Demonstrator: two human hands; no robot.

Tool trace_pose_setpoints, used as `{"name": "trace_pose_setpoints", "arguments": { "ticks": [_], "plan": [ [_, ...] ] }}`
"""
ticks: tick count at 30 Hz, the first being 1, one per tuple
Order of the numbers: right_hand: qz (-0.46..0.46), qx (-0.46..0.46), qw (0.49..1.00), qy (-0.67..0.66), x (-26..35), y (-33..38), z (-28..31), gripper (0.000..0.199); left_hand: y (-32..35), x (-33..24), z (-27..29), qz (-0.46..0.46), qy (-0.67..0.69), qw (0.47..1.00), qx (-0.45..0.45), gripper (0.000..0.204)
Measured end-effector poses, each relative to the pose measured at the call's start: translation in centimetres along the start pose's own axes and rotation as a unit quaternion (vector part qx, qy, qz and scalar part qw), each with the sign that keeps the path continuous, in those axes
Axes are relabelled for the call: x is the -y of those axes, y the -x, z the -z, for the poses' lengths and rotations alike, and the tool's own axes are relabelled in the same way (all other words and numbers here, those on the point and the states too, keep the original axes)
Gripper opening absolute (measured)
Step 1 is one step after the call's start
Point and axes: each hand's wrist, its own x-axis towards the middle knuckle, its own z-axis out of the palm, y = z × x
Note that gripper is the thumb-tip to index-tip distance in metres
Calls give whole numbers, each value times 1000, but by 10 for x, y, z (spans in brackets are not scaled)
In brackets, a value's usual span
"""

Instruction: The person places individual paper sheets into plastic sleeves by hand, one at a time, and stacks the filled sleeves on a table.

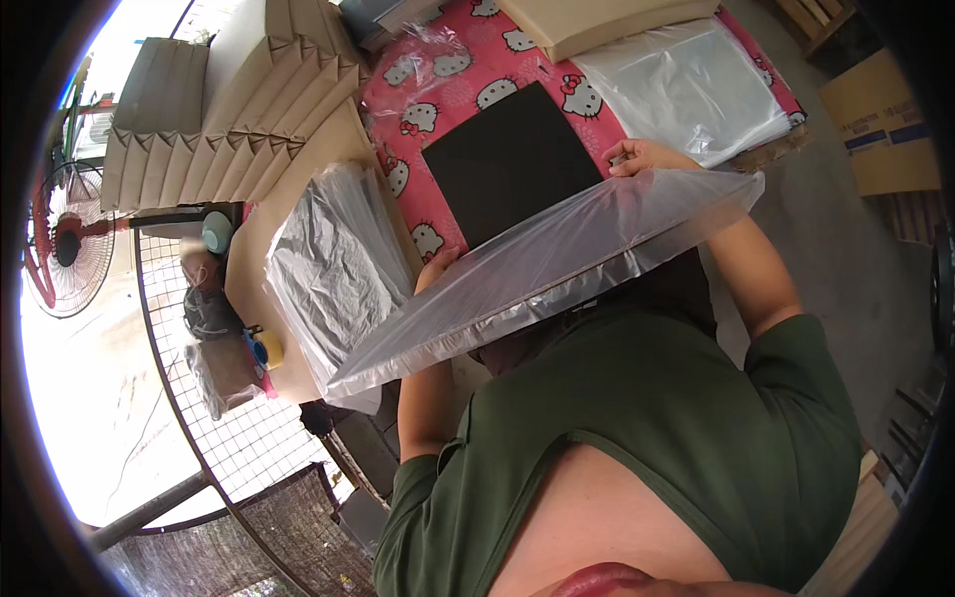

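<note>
A large clear plastic bag (557,261) stretches slantwise in front of my body, lying across both forearms. My left hand (439,267) grips its far edge beside the near left corner of a flat black board (512,164); most of those fingers are hidden. At the board's right side, my right hand (645,157) has its fingers curled in a pinch at the other end of the same edge. The board lies flat on a pink patterned cloth (396,111), and the bag's far edge overlaps the board's near side.
Left of the board lies a pile of clear plastic bags (333,264); another stack of clear bags (691,95) is at the far right. Folded brown cardboard pieces (249,99) rise at the back left. A tape roll (265,349) and a fan (70,244) stand left.
</note>
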Motion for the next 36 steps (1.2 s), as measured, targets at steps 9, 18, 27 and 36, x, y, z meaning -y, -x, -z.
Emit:
{"name": "trace_pose_setpoints", "arguments": {
  "ticks": [9,18,27,36],
  "plan": [
    [288,141,926,201,110,119,-88,42,142,-20,-18,-355,-130,878,295,58],
    [368,-61,927,38,103,71,-118,17,100,-48,9,-340,151,863,342,60],
    [439,-159,884,6,129,66,-150,18,131,-145,-27,-623,-38,781,16,42],
    [424,-187,886,27,115,60,-134,17,117,-111,-55,-556,73,820,112,52]
  ]
}}
